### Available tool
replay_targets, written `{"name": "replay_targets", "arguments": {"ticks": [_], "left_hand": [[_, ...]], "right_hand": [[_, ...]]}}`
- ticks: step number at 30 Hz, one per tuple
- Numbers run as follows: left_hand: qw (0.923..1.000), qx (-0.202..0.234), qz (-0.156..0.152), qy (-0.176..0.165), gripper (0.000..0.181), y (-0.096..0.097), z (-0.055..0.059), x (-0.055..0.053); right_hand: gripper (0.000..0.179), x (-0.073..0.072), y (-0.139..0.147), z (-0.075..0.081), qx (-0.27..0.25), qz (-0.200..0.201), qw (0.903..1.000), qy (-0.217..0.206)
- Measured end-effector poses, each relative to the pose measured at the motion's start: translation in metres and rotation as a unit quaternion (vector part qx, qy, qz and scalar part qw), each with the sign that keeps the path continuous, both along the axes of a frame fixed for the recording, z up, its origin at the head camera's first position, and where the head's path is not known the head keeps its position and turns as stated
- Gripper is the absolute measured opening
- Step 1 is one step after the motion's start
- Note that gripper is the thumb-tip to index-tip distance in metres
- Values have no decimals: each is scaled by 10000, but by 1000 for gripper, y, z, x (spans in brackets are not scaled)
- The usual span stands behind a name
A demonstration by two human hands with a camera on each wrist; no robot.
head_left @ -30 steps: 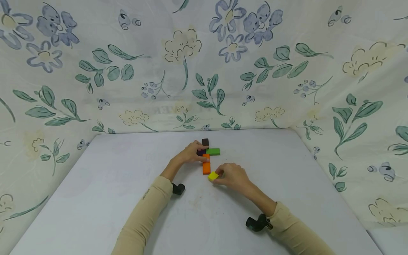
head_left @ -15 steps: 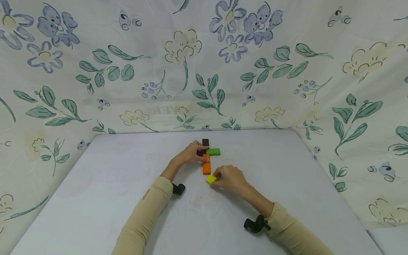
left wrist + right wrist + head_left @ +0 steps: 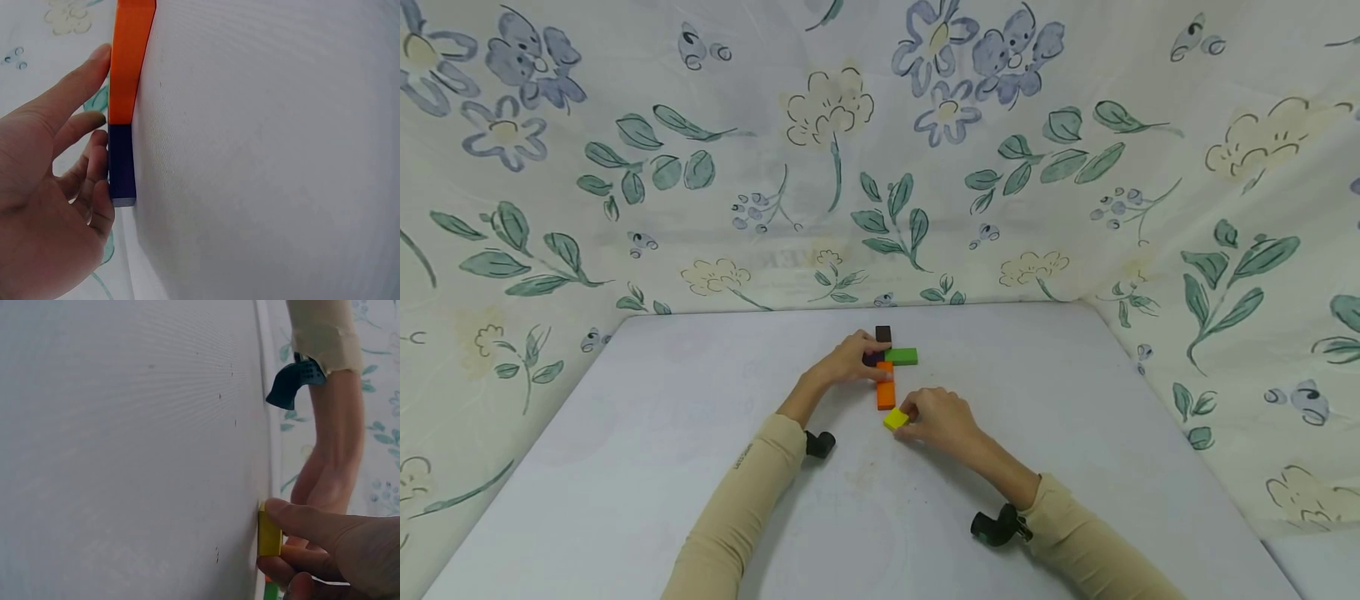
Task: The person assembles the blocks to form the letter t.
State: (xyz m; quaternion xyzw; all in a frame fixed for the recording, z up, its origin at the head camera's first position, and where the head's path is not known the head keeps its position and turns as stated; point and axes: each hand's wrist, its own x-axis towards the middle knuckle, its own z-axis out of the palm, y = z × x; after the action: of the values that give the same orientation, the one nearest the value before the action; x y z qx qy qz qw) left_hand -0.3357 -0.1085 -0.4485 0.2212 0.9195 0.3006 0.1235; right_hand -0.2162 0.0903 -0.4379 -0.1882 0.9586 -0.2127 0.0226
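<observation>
In the head view, several coloured toy blocks lie joined in a pattern: a dark brown block (image 3: 883, 335) at the far end, a green block (image 3: 901, 357) pointing right, a dark purple block (image 3: 122, 162), and an orange pair nearest me, the front orange block (image 3: 886, 396) fully visible. My left hand (image 3: 850, 358) rests over them from the left, thumb along the orange and fingers touching the purple. It partly covers the purple and the rear orange block. My right hand (image 3: 942, 417) pinches a yellow block (image 3: 895, 419) between thumb and fingers, just in front of the orange end.
A white table (image 3: 662, 467) spreads out under both hands. Behind and beside it hangs a floral cloth (image 3: 820, 167). Dark camera mounts sit at both wrists, the left mount (image 3: 821, 445) and the right mount (image 3: 997, 527), low over the table.
My right hand has shifted slightly left and toward me with the yellow block, opening a small gap from the orange one. My left hand and the other blocks stay put.
</observation>
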Motion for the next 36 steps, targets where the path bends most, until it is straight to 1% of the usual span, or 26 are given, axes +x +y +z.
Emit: {"name": "replay_targets", "arguments": {"ticks": [15, 27, 33, 36], "left_hand": [[9999, 71, 87, -74, 67, 1, -1, 0], [10000, 41, 54, -2, 67, 1, -1, -2], [9999, 100, 50, 12, 68, 0, 1, 3], [9999, 91, 66, 18, 67, 0, 0, 3]], "right_hand": [[37, -2, 0, -2, 16, 10, 9999, 149], [37, -1, 0, -4, -44, -9, 9998, 197], [37, 0, 0, -4, -73, -7, 9999, 138], [37, 0, 0, -4, -73, -14, 9999, 129]]}}
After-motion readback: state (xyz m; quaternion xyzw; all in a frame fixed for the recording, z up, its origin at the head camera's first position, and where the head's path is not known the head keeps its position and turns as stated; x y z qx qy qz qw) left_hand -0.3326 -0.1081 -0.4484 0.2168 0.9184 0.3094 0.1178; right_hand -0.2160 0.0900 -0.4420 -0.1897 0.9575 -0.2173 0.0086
